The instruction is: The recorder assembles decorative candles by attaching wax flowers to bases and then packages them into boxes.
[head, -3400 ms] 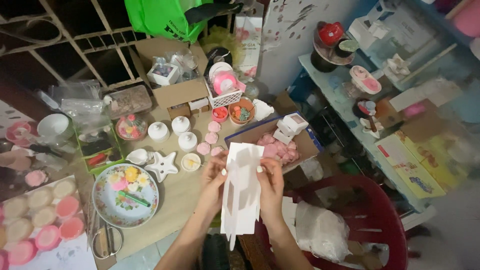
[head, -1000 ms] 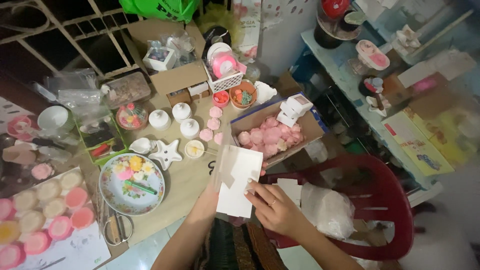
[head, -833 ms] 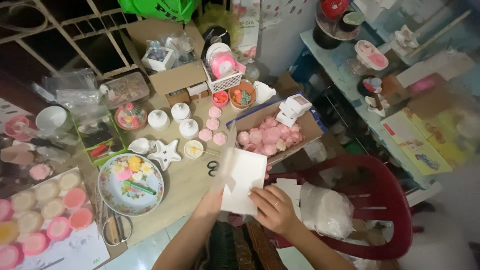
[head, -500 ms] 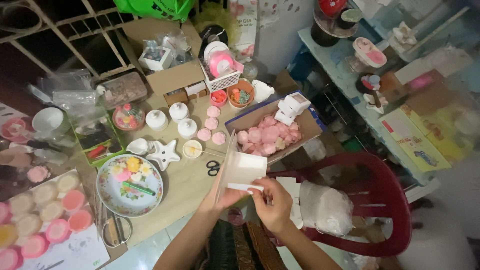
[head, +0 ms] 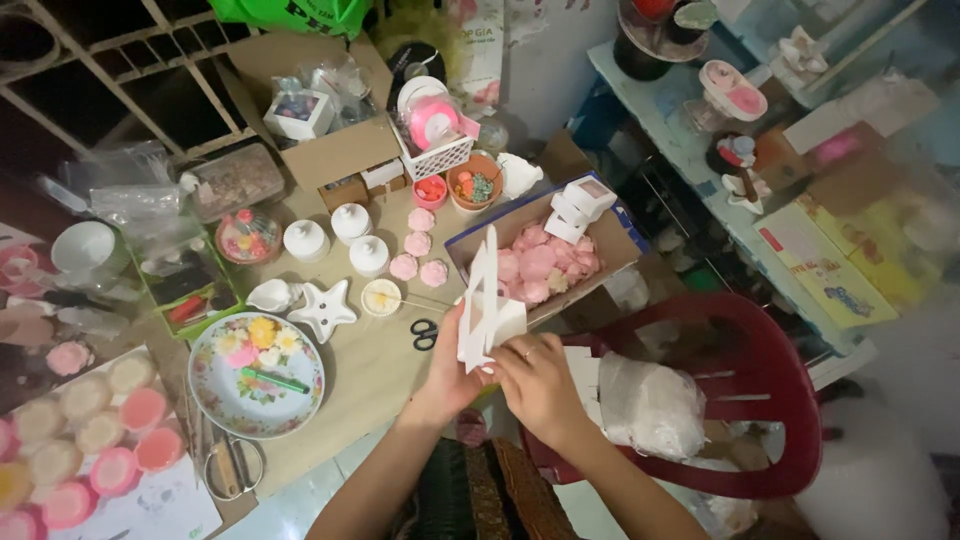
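Left hand: the left hand [head: 447, 372] grips the white cardboard box blank [head: 485, 305] from its left side, thumb up against the panel, fingers closed on it
Right hand: the right hand [head: 538, 378] pinches the lower right part of the same blank, fingers curled onto the folded panel – a ring shows on one finger
Box blank: held edge-on and nearly upright above the table's near edge, half folded, its top flap pointing up in front of the cardboard box of pink flower shapes [head: 545, 262]
Behind the blank: that brown box lies tilted, with small white boxes [head: 578, 205] stacked at its far corner
On the table [head: 360, 375]: black-handled scissors [head: 424, 333] lie just left of the left hand; beyond them a small round dish [head: 381, 297], a white star-shaped dish [head: 320, 311] and four pink flower pieces [head: 418, 245] in a loose group
Further left: a flowered plate [head: 256, 374] holding a green pen and small blossoms – beside it a sheet of round pink and cream pieces [head: 85, 430]
Back of table: three white lidded jars [head: 340, 235], a white basket with a pink tape roll [head: 433, 130], an open cardboard box [head: 330, 120]
Right side: a red plastic chair [head: 740, 400] with a white plastic bag [head: 650, 405] on its seat, near the right forearm
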